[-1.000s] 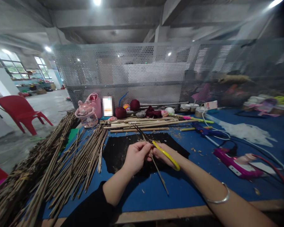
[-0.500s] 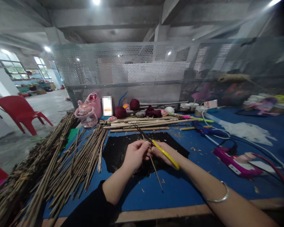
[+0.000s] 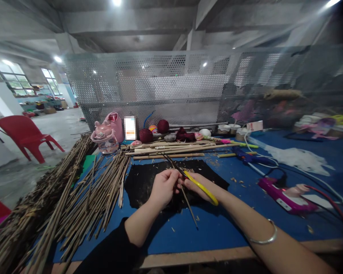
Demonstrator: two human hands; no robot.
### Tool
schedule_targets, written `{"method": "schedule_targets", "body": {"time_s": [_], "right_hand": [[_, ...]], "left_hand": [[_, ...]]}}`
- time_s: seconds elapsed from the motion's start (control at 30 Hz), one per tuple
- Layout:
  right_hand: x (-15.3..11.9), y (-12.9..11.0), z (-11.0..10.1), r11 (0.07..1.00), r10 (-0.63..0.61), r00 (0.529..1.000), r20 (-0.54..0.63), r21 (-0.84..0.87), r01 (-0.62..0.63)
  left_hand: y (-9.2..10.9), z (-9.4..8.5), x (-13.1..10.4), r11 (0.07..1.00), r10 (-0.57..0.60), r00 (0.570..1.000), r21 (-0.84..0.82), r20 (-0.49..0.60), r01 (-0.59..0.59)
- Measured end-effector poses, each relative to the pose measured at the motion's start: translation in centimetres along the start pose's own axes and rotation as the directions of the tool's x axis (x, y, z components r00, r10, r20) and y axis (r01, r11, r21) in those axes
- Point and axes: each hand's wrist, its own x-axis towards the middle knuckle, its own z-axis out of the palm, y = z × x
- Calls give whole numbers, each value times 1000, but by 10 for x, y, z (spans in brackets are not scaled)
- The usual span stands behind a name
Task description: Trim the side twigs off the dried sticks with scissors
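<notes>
The left hand (image 3: 163,187) has its fingers (image 3: 173,178) clamped on the thin twig (image 3: 190,208), the right hand (image 3: 196,182) on yellow-handled scissors (image 3: 203,188); sound trimming likely requires steady support, cutting clear of skin.

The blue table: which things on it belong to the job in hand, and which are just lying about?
In the job:
thin stick, in the left hand
yellow-handled tool, in the right hand
probably the loose sticks at left

Apparently just lying about:
pink-lidded bottle
dark red yarn balls
purple power strip
</notes>
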Motion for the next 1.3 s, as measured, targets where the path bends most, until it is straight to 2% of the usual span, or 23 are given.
{"method": "schedule_targets", "body": {"time_s": [0.13,0.27,0.47,0.63,0.87,1.1,1.3], "right_hand": [[0,1,0,997,50,997,-56,-58,-54],[1,-2,-2,995,72,991,-116,-55,-79],[0,-2,3,1000,7,997,-74,-1,-7],[-1,-1,5,997,70,989,-127,21,-68],[1,0,3,992,119,989,-82,47,-115],[0,-2,9,998,14,998,-68,64,-9],[0,-2,10,990,105,990,-89,105,-96]], "left_hand": [[1,1,-1,999,-20,1000,30,-16,20],[2,3,-4,997,-37,999,67,32,35],[-1,4,-5,998,-44,995,44,94,40],[1,5,-5,999,-49,994,14,95,48],[2,5,-5,1000,-14,998,-7,55,15],[4,5,-5,1000,-18,1000,3,26,18],[4,5,-6,1000,-2,999,18,34,2]]}}
